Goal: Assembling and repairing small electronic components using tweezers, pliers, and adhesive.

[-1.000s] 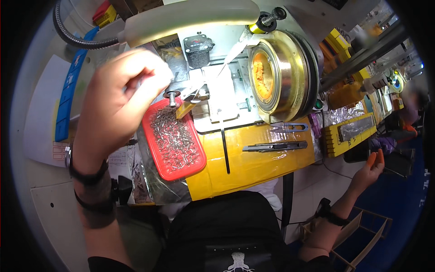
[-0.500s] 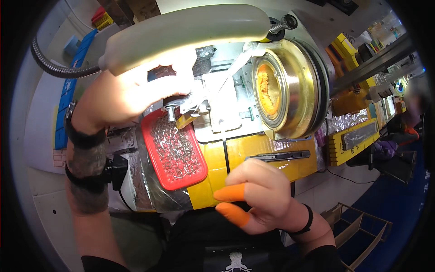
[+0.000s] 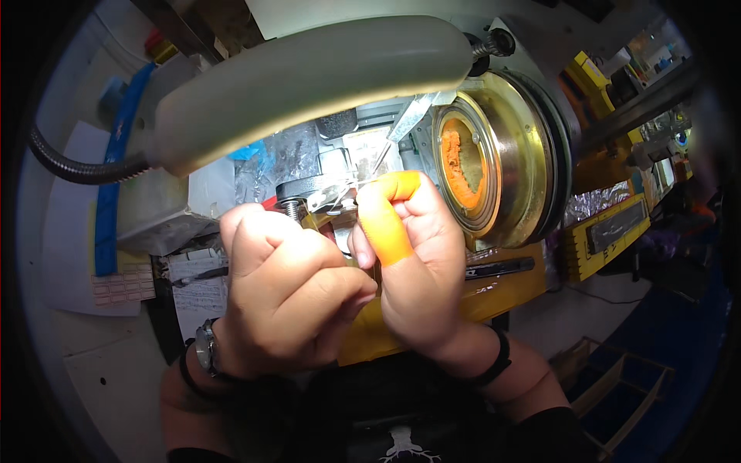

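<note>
Head view on my remote feed: both bare hands are crowded together over the table [image 3: 359, 347], right below the long white lamp [image 3: 316, 81]. I've got the left hand [image 3: 289, 285] with its fingers curled in and the tips hidden or turned away, so I honestly can't tell if they're pinching anything. Right hand [image 3: 421, 270] sits just beside it, orange finger covers [image 3: 386, 235] on the bent digits, tips near each other; can't tell if something's clamped between them either. The small metal fixture with a spring-wrapped screw [image 3: 292, 210] is just past the hands, close to the right fingertips, and I can't make out actual contact. Off to the right I see a brass-coloured drum [image 3: 521, 154] with an orange lump [image 3: 457, 166] inside, plus a dark utility knife [image 3: 500, 268] lying near the right wrist.
</note>
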`<state>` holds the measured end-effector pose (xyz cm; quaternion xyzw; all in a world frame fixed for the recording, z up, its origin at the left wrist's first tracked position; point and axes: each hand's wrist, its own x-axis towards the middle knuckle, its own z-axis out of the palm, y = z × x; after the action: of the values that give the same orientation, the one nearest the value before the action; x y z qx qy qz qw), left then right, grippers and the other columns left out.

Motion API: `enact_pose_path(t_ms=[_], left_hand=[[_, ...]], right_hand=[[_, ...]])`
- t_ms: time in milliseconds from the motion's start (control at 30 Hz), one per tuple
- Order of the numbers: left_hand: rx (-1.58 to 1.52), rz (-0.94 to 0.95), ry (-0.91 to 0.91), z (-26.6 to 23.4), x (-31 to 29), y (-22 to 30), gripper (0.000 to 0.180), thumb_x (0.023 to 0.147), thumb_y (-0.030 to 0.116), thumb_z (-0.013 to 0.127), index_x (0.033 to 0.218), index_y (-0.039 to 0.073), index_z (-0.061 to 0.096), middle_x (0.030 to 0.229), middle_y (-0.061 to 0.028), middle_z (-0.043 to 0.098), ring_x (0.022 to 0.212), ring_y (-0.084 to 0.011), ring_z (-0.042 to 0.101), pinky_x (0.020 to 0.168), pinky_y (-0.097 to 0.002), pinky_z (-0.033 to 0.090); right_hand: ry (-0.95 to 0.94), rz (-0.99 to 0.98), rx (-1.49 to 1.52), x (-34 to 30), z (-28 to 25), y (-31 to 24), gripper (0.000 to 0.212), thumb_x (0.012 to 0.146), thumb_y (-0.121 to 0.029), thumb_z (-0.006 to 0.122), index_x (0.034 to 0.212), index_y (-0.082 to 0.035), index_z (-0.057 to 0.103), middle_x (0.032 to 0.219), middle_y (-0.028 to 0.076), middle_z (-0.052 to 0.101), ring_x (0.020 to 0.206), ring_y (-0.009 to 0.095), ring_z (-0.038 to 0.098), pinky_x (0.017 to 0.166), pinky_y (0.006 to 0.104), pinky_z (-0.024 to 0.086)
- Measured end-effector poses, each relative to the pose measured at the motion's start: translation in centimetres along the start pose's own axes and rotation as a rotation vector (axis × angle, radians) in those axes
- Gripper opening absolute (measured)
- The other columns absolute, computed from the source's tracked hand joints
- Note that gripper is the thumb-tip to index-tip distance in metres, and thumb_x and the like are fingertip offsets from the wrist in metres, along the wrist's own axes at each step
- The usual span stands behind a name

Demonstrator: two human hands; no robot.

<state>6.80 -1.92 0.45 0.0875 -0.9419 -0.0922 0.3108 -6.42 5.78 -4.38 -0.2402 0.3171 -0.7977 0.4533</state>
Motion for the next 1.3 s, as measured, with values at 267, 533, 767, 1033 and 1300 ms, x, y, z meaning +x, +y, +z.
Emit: enact_pose_path(t_ms=[267, 533, 767, 1033, 1300], left_hand=[[-0.124, -0.155, 0.268, 0.6, -1.9, -3.0, 0.051, 0.067, 0.006, 0.082, 0.109, 0.003, 0.054, 0.096, -0.0150, 0.052, 0.086, -0.0286, 0.052, 0.079, -0.0387, 0.045], [0.027, -0.122, 0.111, 3.4, -1.4, -5.1, 0.075, 0.065, -0.004, 0.084, 0.130, 0.002, 0.048, 0.117, -0.0227, 0.056, 0.104, -0.0437, 0.059, 0.092, -0.0484, 0.049], [0.151, -0.183, -0.089, 0.9, -0.4, -4.2, 0.057, 0.068, -0.007, 0.074, 0.120, -0.002, 0.052, 0.116, -0.0249, 0.057, 0.106, -0.0446, 0.059, 0.095, -0.0494, 0.050], [-0.029, -0.092, -0.086, -1.1, 1.2, -0.9, 0.077, 0.068, 0.003, 0.078, 0.141, -0.001, 0.055, 0.141, -0.0265, 0.056, 0.127, -0.0477, 0.055, 0.112, -0.0545, 0.043], [0.004, -0.136, -0.067, -0.4, 0.4, -0.4, 0.076, 0.069, 0.009, 0.078, 0.141, -0.002, 0.057, 0.143, -0.0274, 0.055, 0.132, -0.0491, 0.051, 0.115, -0.0567, 0.040]], right_hand=[[0.065, -0.077, -0.130, 0.4, 0.6, 0.2, 0.008, 0.110, -0.012, 0.055, 0.110, -0.005, 0.054, 0.085, 0.001, 0.053, 0.068, 0.006, 0.048, 0.066, 0.0231, 0.045], [0.016, -0.203, -0.271, 1.5, -0.2, 1.0, 0.010, 0.111, -0.013, 0.052, 0.105, -0.005, 0.053, 0.082, -0.001, 0.050, 0.065, 0.004, 0.042, 0.061, 0.0227, 0.040], [0.021, -0.205, -0.326, 1.8, -0.7, 1.4, 0.011, 0.111, -0.011, 0.052, 0.103, -0.005, 0.053, 0.080, -0.003, 0.049, 0.064, 0.003, 0.040, 0.059, 0.0221, 0.038], [0.026, -0.161, -0.285, 1.4, -0.6, 0.8, 0.002, 0.107, 0.000, 0.053, 0.106, -0.001, 0.055, 0.087, 0.000, 0.055, 0.072, 0.003, 0.049, 0.062, 0.0223, 0.043], [0.049, -0.123, -0.411, 1.6, -0.5, 0.6, 0.002, 0.107, 0.000, 0.053, 0.105, -0.001, 0.054, 0.090, 0.002, 0.056, 0.075, 0.007, 0.052, 0.067, 0.0251, 0.048]])
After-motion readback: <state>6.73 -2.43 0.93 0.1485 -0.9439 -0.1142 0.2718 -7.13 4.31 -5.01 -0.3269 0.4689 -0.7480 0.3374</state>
